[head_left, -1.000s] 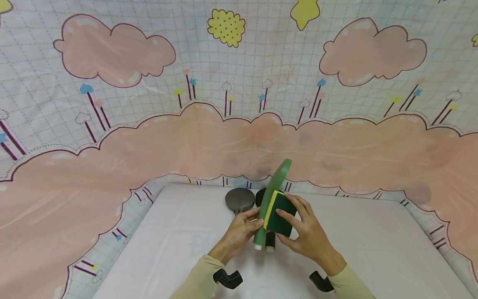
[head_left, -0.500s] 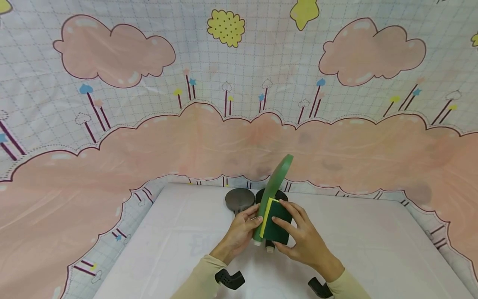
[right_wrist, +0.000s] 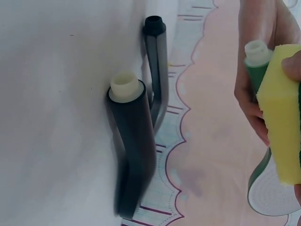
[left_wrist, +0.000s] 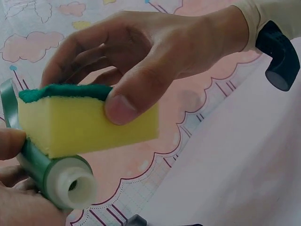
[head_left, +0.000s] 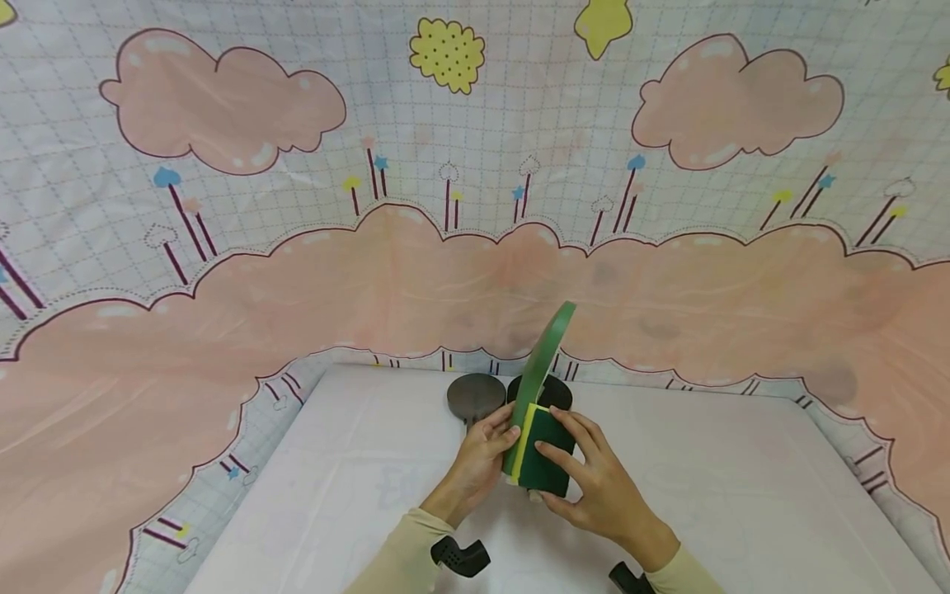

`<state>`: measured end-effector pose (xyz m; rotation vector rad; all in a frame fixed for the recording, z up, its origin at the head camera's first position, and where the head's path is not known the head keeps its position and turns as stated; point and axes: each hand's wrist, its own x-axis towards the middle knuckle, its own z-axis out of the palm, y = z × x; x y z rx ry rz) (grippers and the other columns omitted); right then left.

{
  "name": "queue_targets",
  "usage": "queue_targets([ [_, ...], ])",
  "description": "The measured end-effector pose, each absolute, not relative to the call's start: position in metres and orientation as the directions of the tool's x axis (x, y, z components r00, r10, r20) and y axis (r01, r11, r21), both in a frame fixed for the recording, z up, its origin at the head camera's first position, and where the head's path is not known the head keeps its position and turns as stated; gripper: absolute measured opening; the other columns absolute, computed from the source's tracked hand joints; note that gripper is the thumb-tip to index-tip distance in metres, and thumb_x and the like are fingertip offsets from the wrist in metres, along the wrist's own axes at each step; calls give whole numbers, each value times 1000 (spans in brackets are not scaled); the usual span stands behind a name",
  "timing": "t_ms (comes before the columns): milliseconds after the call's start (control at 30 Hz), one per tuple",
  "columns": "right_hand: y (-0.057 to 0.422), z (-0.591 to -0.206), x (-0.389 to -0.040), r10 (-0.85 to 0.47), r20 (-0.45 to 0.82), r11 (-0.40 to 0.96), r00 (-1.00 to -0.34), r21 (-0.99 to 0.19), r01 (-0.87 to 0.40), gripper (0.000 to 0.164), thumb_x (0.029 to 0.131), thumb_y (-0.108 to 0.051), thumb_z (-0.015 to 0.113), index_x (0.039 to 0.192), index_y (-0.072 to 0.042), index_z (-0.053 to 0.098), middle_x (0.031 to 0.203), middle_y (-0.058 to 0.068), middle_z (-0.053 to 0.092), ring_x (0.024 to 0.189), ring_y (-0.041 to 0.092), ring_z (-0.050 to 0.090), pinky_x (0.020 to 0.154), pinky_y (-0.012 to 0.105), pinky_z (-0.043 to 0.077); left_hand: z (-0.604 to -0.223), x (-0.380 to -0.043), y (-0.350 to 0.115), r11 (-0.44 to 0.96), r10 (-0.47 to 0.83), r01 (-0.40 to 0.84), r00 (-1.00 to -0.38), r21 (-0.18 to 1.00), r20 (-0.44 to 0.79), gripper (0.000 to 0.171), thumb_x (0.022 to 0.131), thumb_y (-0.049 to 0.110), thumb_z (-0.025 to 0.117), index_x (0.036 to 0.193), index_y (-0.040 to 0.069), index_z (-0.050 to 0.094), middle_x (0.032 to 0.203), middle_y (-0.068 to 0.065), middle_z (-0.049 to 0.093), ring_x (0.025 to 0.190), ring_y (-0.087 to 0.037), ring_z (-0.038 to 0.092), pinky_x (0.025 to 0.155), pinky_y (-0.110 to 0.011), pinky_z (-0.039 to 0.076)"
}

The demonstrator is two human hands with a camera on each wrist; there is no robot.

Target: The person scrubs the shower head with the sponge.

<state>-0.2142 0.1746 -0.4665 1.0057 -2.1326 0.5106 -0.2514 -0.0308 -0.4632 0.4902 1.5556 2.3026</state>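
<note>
My left hand (head_left: 478,458) grips the handle of a green handheld shower head (head_left: 545,355), which tilts up and away to the right, above the table. In the right wrist view its pale perforated spray face (right_wrist: 275,190) shows. The handle ends in a white hollow connector (left_wrist: 75,186). My right hand (head_left: 604,487) pinches a sponge (head_left: 547,452) between thumb and fingers. Its yellow foam side lies against the shower head's handle near the connector, and the dark green scouring layer faces right.
Behind the hands, a grey shower head (head_left: 476,396) and a black shower head (head_left: 555,394) lie side by side on the white table (head_left: 334,495). Their handles point toward me. A cloud-patterned cloth (head_left: 371,280) hangs behind and around the table.
The sponge, in my right hand, has slid down the green shower head from mid-length to the connector end of its handle. My left hand keeps its grip and has barely shifted.
</note>
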Motion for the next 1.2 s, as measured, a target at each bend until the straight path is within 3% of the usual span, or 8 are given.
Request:
queue_targets([
  [333,173,-461,-217,-490,780,582,-390,-40,-812,51,91,-56,56,124,-18,65,145,22,46,130,34,42,119,17,18,-462,-252,-27,-408,422,-81,-900,909,109,59,98,6,55,151,-3,29,144,-17,47,118,-10,57,96,-25,51],
  [500,176,-459,-217,-504,758,604,-415,-34,-796,53,91,-59,52,124,-19,65,147,20,45,131,33,42,119,16,16,-463,-251,-30,-402,441,-100,-892,910,96,60,99,6,54,152,0,28,145,-15,46,119,-10,56,97,-25,50],
  [733,180,-452,-224,-500,763,604,-409,-31,-797,50,87,-53,65,123,-18,66,147,21,45,130,35,42,118,16,18,-465,-251,-33,-391,456,-99,-885,915,99,58,99,7,55,151,-1,30,147,-15,42,119,-8,57,98,-24,50],
  [867,183,-449,-227,-481,772,620,-415,-36,-784,51,90,-56,57,122,-17,66,147,21,45,131,35,41,118,15,19,-464,-250,-33,-381,440,-96,-893,920,89,56,99,6,55,150,-3,33,143,-13,45,114,-7,60,96,-22,50],
  [1200,185,-448,-228,-474,772,627,-424,-42,-778,51,91,-56,55,121,-16,66,147,22,45,131,36,41,117,16,20,-464,-249,-31,-373,413,-82,-907,924,87,58,99,13,57,152,4,33,146,-15,48,116,-8,58,95,-22,50],
])
